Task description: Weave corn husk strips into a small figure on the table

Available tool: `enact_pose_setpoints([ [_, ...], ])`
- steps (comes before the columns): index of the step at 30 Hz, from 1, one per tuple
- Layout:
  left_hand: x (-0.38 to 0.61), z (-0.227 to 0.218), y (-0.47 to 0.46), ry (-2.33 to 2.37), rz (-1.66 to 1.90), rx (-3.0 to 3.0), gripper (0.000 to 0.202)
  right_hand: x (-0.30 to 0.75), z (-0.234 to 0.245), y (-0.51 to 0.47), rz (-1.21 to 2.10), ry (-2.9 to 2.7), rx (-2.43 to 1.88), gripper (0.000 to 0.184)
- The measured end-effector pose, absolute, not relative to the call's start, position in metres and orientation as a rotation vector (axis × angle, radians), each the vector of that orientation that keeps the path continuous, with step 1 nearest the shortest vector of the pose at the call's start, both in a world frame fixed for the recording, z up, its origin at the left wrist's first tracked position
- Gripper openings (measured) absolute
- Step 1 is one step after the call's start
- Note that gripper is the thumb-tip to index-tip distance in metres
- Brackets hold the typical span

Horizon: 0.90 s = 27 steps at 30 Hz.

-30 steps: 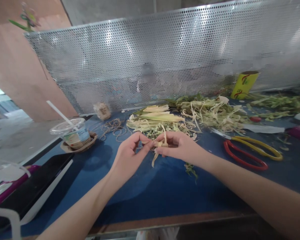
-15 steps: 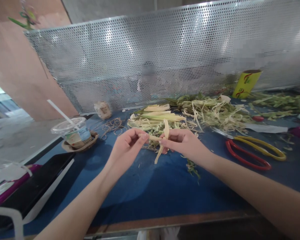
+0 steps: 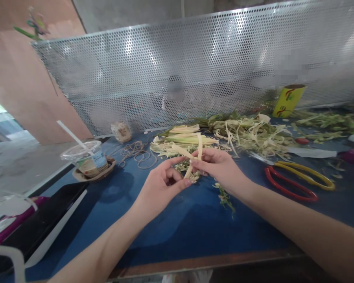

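Note:
My right hand (image 3: 216, 163) pinches two pale corn husk strips (image 3: 200, 146) where they cross, between thumb and fingers. One strip points up, another slants to the upper left, and an end hangs down. Close on the left is my left hand (image 3: 162, 182), its thumb and index finger spread around the hanging end; whether they touch it I cannot tell. Behind the hands lies a stack of pale yellow-green husks (image 3: 191, 135), with small green dried sprigs (image 3: 181, 167) in front of it. A loose sprig (image 3: 225, 196) rests below my right wrist.
Red-and-yellow-handled scissors (image 3: 297, 177) lie at right, near a heap of shredded husks (image 3: 250, 131) and a yellow tube (image 3: 289, 101). Leftward are twine (image 3: 137, 153), a lidded cup (image 3: 90, 159) with a straw, and a black tray-like object (image 3: 44, 216). A perforated metal screen (image 3: 165, 59) stands behind.
My left hand has let go of the sideways strip and moved slightly down, its fingers spreading. That strip now slants up to the left. My right hand keeps its pinch.

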State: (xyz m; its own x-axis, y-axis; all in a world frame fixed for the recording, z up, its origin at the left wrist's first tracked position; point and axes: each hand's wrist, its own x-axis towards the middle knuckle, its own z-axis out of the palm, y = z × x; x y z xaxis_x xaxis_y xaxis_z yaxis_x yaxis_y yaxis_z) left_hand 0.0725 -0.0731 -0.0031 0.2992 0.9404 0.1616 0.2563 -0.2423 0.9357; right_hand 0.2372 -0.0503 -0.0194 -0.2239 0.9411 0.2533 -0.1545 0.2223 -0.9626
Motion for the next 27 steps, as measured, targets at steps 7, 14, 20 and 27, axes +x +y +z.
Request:
enact_pose_setpoints([
  [7,0.066,-0.009,-0.071,1.048,0.998,1.753,0.044,0.245,-0.014,-0.047,1.291,-1.512,-0.858,0.025],
  [14,0.068,-0.005,-0.07,0.845,0.944,1.608,0.043,0.247,-0.008,-0.049,1.138,-1.516,-0.765,0.018],
  [20,0.066,-0.009,-0.065,0.82,0.878,1.72,0.033,0.24,-0.003,-0.06,1.113,-1.632,-0.795,0.019],
  [27,0.067,-0.005,-0.069,0.881,0.847,1.91,0.018,0.243,-0.002,-0.061,0.854,-1.794,-0.814,0.017],
])
